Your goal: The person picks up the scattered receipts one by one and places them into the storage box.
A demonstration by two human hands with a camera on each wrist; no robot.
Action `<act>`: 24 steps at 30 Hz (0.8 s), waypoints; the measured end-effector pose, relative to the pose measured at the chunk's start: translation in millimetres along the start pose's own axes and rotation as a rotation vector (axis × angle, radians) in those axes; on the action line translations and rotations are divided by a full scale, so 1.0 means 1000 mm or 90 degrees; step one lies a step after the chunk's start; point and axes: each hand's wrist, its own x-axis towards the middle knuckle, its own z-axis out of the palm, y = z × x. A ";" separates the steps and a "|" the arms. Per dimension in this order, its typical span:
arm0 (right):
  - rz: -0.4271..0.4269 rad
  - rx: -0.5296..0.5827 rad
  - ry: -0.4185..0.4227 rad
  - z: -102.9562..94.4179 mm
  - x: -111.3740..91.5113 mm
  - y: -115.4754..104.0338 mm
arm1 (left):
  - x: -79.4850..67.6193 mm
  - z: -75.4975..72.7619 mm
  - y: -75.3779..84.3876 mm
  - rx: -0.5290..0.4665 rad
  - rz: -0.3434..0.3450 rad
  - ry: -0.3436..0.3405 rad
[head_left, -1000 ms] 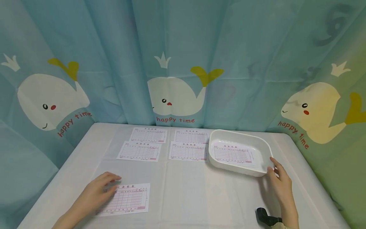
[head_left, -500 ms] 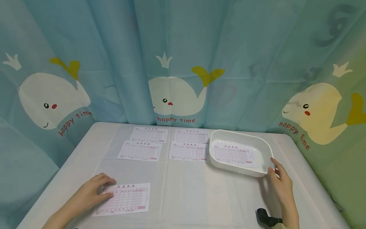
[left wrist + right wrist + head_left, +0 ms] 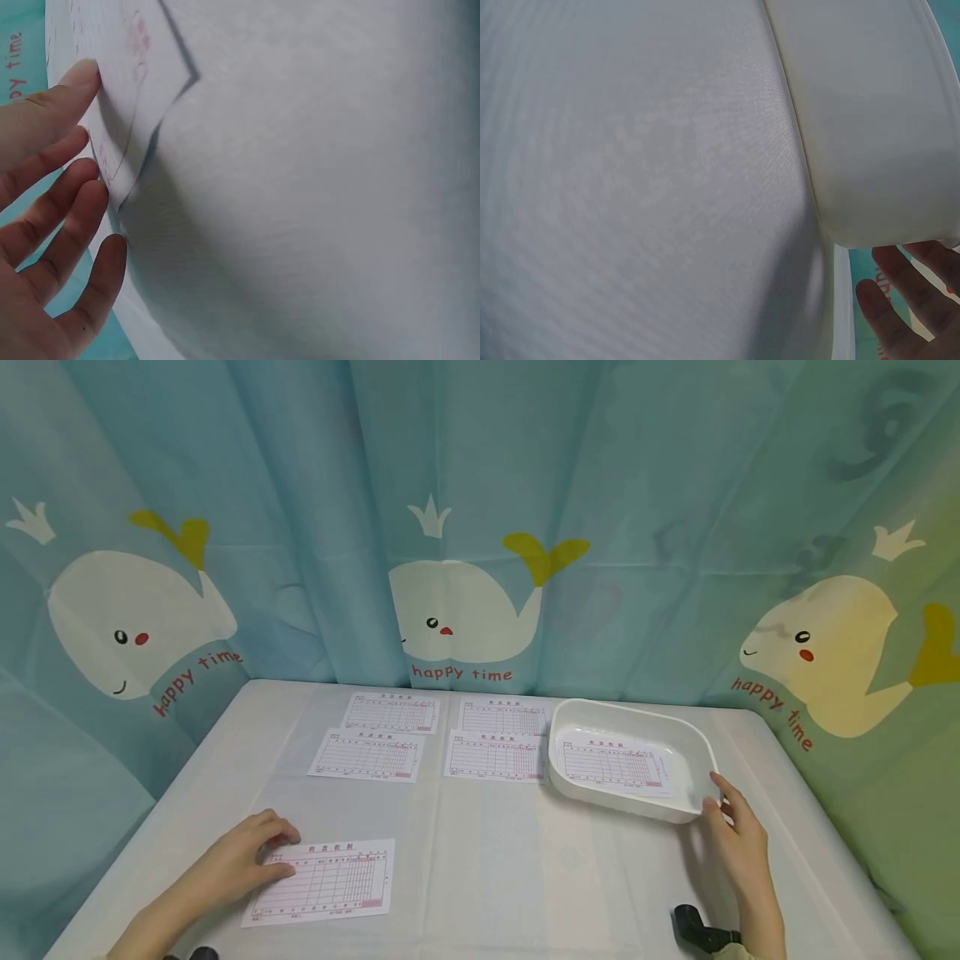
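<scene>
My left hand (image 3: 243, 860) is at the left end of a receipt slip (image 3: 337, 881) lying on the near left of the table. Its fingers are loosely bent beside the slip's upper left corner, with the thumb over the paper. In the left wrist view the fingers (image 3: 82, 217) are spread apart around the edge of the slip (image 3: 142, 82); firm contact cannot be made out. My right hand (image 3: 738, 827) holds the right end of a white plastic tray (image 3: 630, 806) by its near corner. Inside the tray lies another receipt slip (image 3: 611, 766).
Toward the back, several more receipt slips (image 3: 495, 756) lie in two columns left of the tray, each slip printed with a red-lined form. A blue curtain (image 3: 480, 527) with whale prints hangs behind the table. Black wrist mounts (image 3: 701, 931) sit at both forearms.
My left hand has drawn back leftward from over the near slip to its left end, uncovering more of the printed form. The right hand and tray stay in place.
</scene>
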 end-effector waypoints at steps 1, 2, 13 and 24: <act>-0.001 0.000 0.001 0.000 0.000 0.000 | 0.001 0.000 0.000 0.000 -0.001 -0.006; -0.002 -0.001 0.003 0.000 -0.001 0.000 | 0.002 -0.001 0.000 -0.001 -0.004 -0.013; 0.001 0.005 -0.001 0.000 0.000 0.001 | 0.004 0.001 0.000 0.010 0.007 0.001; 0.001 0.006 -0.001 0.000 0.000 0.001 | 0.008 0.003 0.005 -0.024 0.021 0.006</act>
